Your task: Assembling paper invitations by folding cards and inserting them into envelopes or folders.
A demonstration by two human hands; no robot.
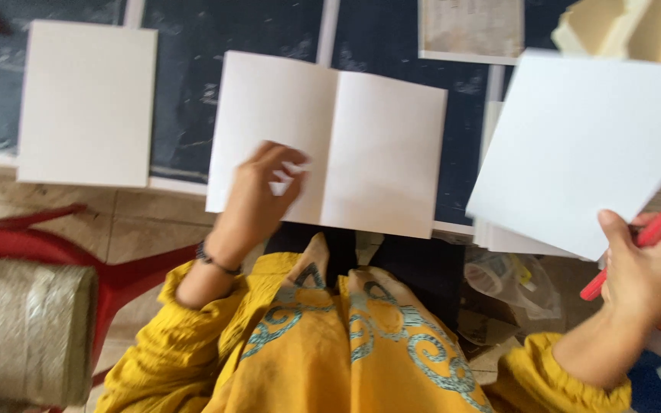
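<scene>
The right hand (644,271) pinches the lower corner of a loose white sheet (587,145), lifted and tilted above the work surface, while also gripping a red pen (656,229) against the palm. The left hand (258,195), blurred, presses loosely curled fingers on the left leaf of a folded white sheet (330,145), holding nothing. That sheet lies opened flat with a centre crease on a dark mat (193,92), so the folding looks done there; the lifted sheet appears unfolded. Another white sheet (86,103) lies well apart to the left. A thin stack of paper (510,239) lies under the lifted sheet, mostly hidden. A twine roll (24,329) is cut off at the left edge.
</scene>
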